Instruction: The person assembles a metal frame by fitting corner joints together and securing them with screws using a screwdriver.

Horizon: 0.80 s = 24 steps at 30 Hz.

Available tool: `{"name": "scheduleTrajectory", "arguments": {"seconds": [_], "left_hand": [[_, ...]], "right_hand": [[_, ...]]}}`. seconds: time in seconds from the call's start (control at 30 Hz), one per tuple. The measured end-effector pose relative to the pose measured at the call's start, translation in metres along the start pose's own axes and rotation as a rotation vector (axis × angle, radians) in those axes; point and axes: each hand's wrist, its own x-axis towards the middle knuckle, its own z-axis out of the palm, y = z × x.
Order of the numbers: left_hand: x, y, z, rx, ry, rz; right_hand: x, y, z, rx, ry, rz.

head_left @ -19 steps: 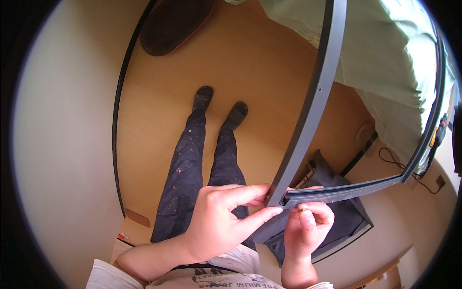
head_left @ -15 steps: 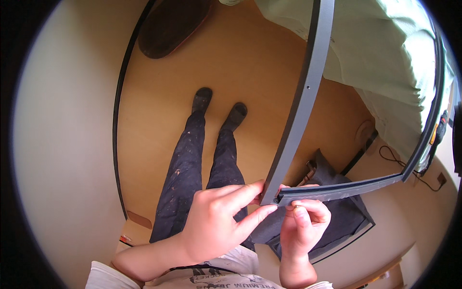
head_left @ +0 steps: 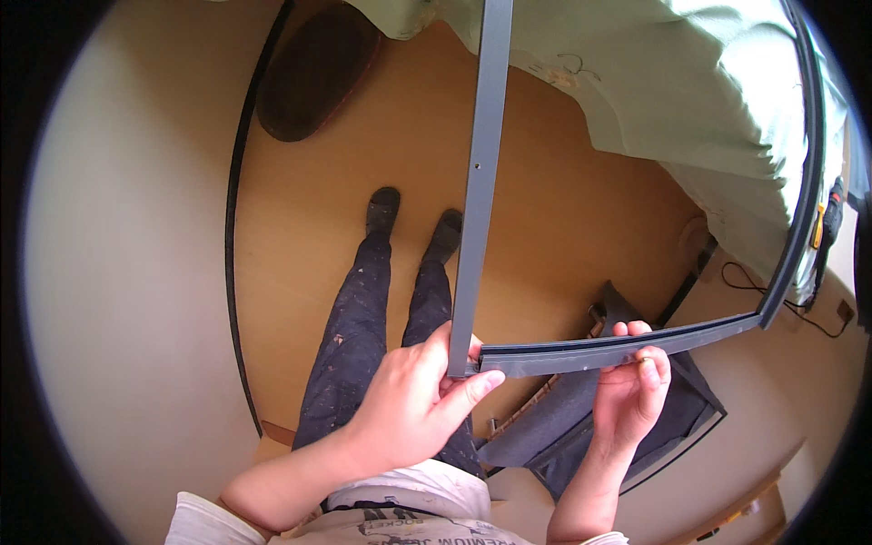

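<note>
In front of me is a grey metal frame, with a long bar (head_left: 481,154) running away and a short grooved bar (head_left: 563,357) crossing at the near end. My left hand (head_left: 409,391) is closed round the corner where the two meet, its thumb along the short bar's end. A narrow dark gap shows between the bars there. Farther right, my right hand (head_left: 631,395) grips the short bar, fingertips behind it and thumb on the near side. Something tiny may sit at its thumb tip, too small to name. The frame's other long side (head_left: 807,173) rises at the right.
Pale green cloth (head_left: 672,100) drapes behind the frame at the far right. A dark grey fabric item (head_left: 554,422) lies below the short bar. A dark oval mat (head_left: 318,73) rests on the brown floor. A black cable (head_left: 740,277) and an orange-and-black tool (head_left: 820,222) are at the right.
The long bar and its corner have shifted left, my left hand with them. My right hand has moved right along the short bar, away from the corner.
</note>
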Motion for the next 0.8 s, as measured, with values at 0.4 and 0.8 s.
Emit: {"name": "scheduleTrajectory", "arguments": {"seconds": [0.4,0.8], "left_hand": [[-0.005,0.002,0.014,0.024,0.057,-0.032],[0.001,0.005,-0.01,-0.113,0.049,-0.095]], "right_hand": [[-0.011,0.001,-0.003,-0.118,0.052,-0.006],[0.061,-0.189,-0.215,-0.379,0.582,-0.461]]}}
